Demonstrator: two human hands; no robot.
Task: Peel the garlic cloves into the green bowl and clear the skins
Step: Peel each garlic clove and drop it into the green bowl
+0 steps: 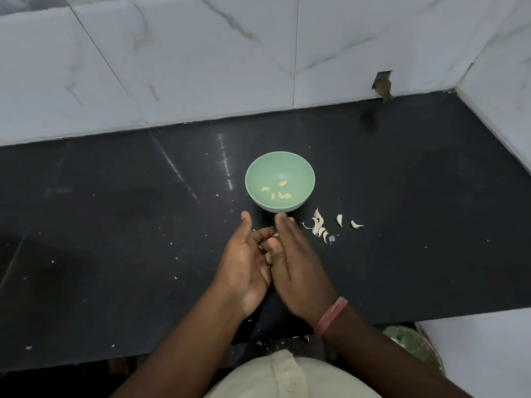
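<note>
- Black counter (115,225) runs the full width; white marble-look tiled wall (201,67) bounds the far edge, a second tiled wall (502,96) closes the right corner.
- Near counter edge sits just below the wrists; the person's pale shirt (287,374) shows under it.
- Wide bare counter left of the hands, more bare surface far right; only small white flecks scattered there.
- Green bowl (280,182) stands upright mid-counter, just beyond the fingertips, apart from both hands.
- Peeled cloves (277,192) lie in the bowl bottom, five or so.
- Pile of skins (319,226) on the counter just right of the bowl, near the right hand; two more loose pieces (347,222) further right — skin or unpeeled clove, can't tell.
- Left hand (247,262): palm turned inward, thumb extended toward the bowl, fingers curled in against the right hand.
- Right hand (298,265): fingers fairly straight and together, pointing at the bowl, edge-on to the left hand.
- Hands touch between the palms; tiny pale bits show in the gap, but whether either hand holds anything, can't tell.
- Pink band (330,315) on the right wrist.
</note>
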